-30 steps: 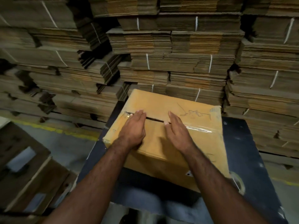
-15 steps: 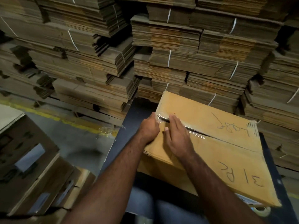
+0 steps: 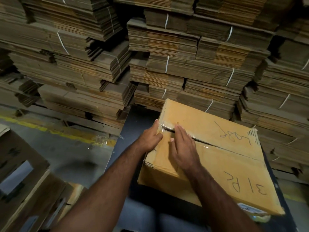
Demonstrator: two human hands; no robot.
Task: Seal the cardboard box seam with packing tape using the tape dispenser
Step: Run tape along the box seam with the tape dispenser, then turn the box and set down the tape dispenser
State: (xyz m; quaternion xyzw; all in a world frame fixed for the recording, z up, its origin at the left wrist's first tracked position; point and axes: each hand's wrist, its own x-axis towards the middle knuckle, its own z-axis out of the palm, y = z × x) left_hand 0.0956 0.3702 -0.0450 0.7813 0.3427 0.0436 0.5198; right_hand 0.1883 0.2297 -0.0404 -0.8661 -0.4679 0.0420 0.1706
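Note:
A tan cardboard box (image 3: pixel 222 166) with handwriting on its top lies on a dark table (image 3: pixel 133 121). Its centre seam (image 3: pixel 224 149) runs from the left edge to the far right, with clear tape (image 3: pixel 165 126) over its left end. My left hand (image 3: pixel 151 137) cups the box's left edge at the seam, thumb on top. My right hand (image 3: pixel 182 147) lies flat on the top, fingers pressed on the tape beside the seam. A roll of tape (image 3: pixel 260 217) peeks out below the box's near right corner. No dispenser shows.
Tied bundles of flattened cardboard (image 3: pixel 184 64) are stacked high behind and to the right of the table. On the floor at the left stand open brown cartons (image 3: pixel 25 181). A yellow line (image 3: pixel 50 131) crosses the grey floor.
Both hands slid left along the seam to the box's left edge; the left hand went from flat on top to cupping the edge. The view swung left and the box turned.

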